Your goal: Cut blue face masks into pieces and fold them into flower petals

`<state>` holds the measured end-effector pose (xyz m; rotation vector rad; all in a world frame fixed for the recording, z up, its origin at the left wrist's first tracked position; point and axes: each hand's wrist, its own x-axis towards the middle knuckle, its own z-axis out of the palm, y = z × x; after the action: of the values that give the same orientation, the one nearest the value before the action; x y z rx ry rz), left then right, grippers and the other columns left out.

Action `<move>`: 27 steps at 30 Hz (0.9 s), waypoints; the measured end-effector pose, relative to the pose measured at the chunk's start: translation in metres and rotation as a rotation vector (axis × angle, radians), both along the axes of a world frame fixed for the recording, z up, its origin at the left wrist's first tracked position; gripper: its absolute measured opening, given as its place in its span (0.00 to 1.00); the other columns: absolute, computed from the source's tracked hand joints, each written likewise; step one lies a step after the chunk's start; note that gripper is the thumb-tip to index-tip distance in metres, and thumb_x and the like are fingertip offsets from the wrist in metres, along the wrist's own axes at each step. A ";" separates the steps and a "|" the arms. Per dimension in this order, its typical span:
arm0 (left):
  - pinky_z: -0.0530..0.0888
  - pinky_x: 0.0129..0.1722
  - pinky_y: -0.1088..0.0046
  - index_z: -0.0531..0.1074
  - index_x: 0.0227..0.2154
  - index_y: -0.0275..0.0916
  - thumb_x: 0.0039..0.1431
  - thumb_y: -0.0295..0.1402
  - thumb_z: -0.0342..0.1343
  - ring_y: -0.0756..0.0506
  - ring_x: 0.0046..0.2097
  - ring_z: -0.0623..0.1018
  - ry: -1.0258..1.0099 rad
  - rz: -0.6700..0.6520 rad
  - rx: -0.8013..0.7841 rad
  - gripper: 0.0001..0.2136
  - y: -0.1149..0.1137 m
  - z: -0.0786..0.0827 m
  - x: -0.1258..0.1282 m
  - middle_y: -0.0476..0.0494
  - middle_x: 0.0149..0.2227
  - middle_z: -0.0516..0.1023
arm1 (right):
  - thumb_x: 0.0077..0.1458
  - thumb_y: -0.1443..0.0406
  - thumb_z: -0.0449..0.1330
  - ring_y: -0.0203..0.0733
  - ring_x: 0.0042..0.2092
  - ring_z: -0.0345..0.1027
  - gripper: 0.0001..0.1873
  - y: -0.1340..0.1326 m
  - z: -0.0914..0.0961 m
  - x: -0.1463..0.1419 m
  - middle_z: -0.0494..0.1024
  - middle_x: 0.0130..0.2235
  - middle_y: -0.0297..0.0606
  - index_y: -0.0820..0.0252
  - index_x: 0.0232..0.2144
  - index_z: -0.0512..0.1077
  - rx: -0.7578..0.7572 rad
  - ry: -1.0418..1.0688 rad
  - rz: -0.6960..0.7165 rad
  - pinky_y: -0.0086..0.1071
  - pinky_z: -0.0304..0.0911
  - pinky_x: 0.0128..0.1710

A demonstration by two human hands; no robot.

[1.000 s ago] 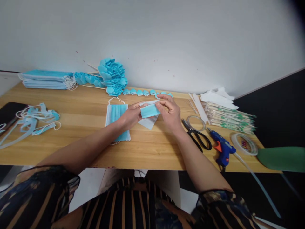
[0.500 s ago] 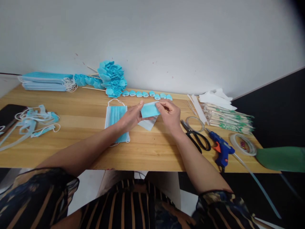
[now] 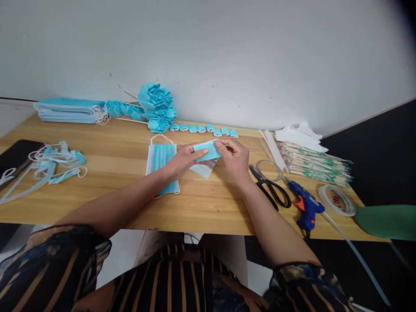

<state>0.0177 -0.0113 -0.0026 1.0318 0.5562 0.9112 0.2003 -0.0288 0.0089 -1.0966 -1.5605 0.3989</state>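
Observation:
Between my two hands is a folded piece of light blue mask fabric [image 3: 208,150], held above the table. My left hand [image 3: 183,162] grips its left side, thumb lying across the front. At its upper right corner, my right hand [image 3: 234,155] pinches the edge between thumb and fingers. A whitish sheet [image 3: 205,169] shows under the piece; whether it lies on the table or hangs from the hands I cannot tell. Partly behind my left forearm lies a blue face mask [image 3: 161,158] with white ear loops. Several small blue folded pieces [image 3: 201,128] line up beyond my hands.
Blue fabric flowers [image 3: 156,106] on sticks and a stack of masks [image 3: 69,110] stand by the wall. Cut strips and loops [image 3: 53,162] lie left, near a dark phone-like object [image 3: 19,151]. Scissors [image 3: 271,188], a blue glue gun [image 3: 305,206], tape [image 3: 336,200] and packaged sticks [image 3: 316,164] lie right.
My left thumb has come down from the top edge onto the front of the blue piece. The whole view has shifted slightly.

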 end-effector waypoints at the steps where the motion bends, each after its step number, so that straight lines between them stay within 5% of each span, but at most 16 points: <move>1: 0.81 0.48 0.60 0.83 0.45 0.36 0.55 0.42 0.71 0.38 0.49 0.84 0.003 -0.002 -0.002 0.19 0.000 0.000 0.000 0.36 0.45 0.86 | 0.62 0.59 0.63 0.43 0.39 0.75 0.09 0.000 0.000 0.000 0.82 0.34 0.36 0.53 0.31 0.79 0.002 -0.007 -0.003 0.37 0.72 0.38; 15: 0.81 0.50 0.57 0.83 0.46 0.35 0.53 0.46 0.72 0.36 0.50 0.84 0.003 0.002 -0.006 0.22 0.000 0.002 -0.001 0.35 0.45 0.86 | 0.62 0.58 0.64 0.44 0.39 0.76 0.09 0.000 0.002 -0.001 0.83 0.34 0.36 0.52 0.30 0.80 0.033 -0.015 0.003 0.38 0.72 0.38; 23: 0.81 0.48 0.59 0.83 0.47 0.35 0.57 0.48 0.69 0.35 0.49 0.85 -0.005 -0.003 0.027 0.22 0.000 0.003 -0.001 0.33 0.45 0.86 | 0.67 0.45 0.57 0.43 0.43 0.78 0.22 -0.001 0.002 0.002 0.84 0.43 0.38 0.50 0.48 0.81 -0.078 0.094 0.018 0.37 0.74 0.40; 27: 0.81 0.47 0.61 0.83 0.48 0.35 0.57 0.49 0.69 0.36 0.48 0.85 -0.015 0.006 0.032 0.23 0.000 0.002 -0.002 0.34 0.45 0.86 | 0.65 0.42 0.57 0.43 0.40 0.77 0.25 0.000 0.001 0.002 0.83 0.39 0.38 0.53 0.42 0.81 -0.131 0.131 0.062 0.35 0.73 0.37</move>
<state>0.0160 -0.0117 -0.0006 1.0517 0.5345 0.9349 0.2027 -0.0286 0.0102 -1.1017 -1.4716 0.6103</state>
